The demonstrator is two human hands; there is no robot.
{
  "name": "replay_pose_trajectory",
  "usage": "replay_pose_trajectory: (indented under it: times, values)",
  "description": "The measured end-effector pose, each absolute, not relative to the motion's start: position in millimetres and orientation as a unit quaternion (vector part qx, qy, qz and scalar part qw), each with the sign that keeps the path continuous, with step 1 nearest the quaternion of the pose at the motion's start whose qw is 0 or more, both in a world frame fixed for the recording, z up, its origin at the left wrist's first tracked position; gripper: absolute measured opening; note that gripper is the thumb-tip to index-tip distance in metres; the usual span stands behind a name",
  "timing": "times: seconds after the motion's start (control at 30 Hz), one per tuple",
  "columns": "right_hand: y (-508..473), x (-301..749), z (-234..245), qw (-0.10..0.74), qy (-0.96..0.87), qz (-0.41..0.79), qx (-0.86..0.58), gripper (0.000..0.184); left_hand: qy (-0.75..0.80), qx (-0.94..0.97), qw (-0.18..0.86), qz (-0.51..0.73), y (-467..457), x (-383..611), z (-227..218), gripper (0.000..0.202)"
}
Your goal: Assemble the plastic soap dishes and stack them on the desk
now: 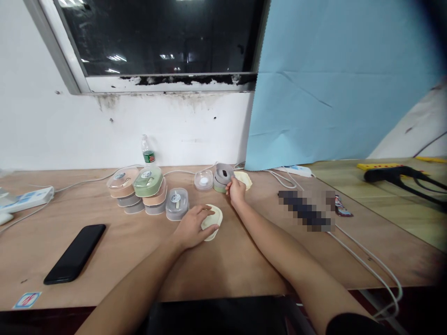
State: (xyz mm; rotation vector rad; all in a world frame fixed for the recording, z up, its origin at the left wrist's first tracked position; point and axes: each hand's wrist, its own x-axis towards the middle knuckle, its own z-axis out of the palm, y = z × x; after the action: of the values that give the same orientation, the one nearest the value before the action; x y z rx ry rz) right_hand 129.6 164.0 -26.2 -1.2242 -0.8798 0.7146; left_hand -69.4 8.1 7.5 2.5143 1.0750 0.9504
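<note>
My left hand (191, 226) rests on a cream oval case (213, 220) lying on the wooden table (139, 251), fingers curled over its near edge. My right hand (236, 190) reaches farther back and grips a grey oval case (222, 174) that leans on a green one beneath it. A second cream piece (244, 178) lies just right of that hand. A clear-lidded case (203, 179) sits to the left of the grey one.
Several stacked oval cases in pink, green and grey (146, 190) stand left of my hands, a water bottle (148, 151) behind them. A black phone (75, 253) lies at left. Power strips (26, 199), white cables (366, 260) and a blue cloth (331, 83) are around.
</note>
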Motion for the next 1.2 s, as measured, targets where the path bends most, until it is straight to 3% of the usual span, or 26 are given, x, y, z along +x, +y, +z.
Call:
replay_pose_trajectory:
  times: [0.17, 0.33, 0.4, 0.67, 0.87, 1.2]
  values:
    - [156.6, 135.9, -18.8, 0.644, -0.508, 0.093, -0.565, 0.044, 0.37, 0.863, 0.118, 0.322, 7.6, -70.1, 7.6, 0.04]
    - [155.0, 143.2, -15.1, 0.595, -0.586, -0.071, -0.545, 0.024, 0.37, 0.863, 0.119, 0.323, 7.5, -69.9, 7.3, 0.039]
    - [156.5, 142.6, -17.9, 0.557, -0.615, -0.106, -0.548, 0.026, 0.368, 0.864, 0.12, 0.321, 7.7, -69.6, 7.3, 0.039]
    - [164.7, 137.5, -34.1, 0.445, -0.68, -0.093, -0.576, 0.031, 0.376, 0.883, 0.106, 0.262, 10.6, -71.5, 0.8, 0.048]
    - [164.0, 141.1, -34.0, 0.449, -0.699, -0.094, -0.549, 0.026, 0.368, 0.905, 0.087, 0.192, 12.8, -72.5, -8.6, 0.066]
    - [157.6, 139.8, -28.5, 0.452, -0.71, -0.109, -0.529, 0.022, 0.391, 0.899, 0.101, 0.167, 12.0, -70.8, -6.8, 0.066]
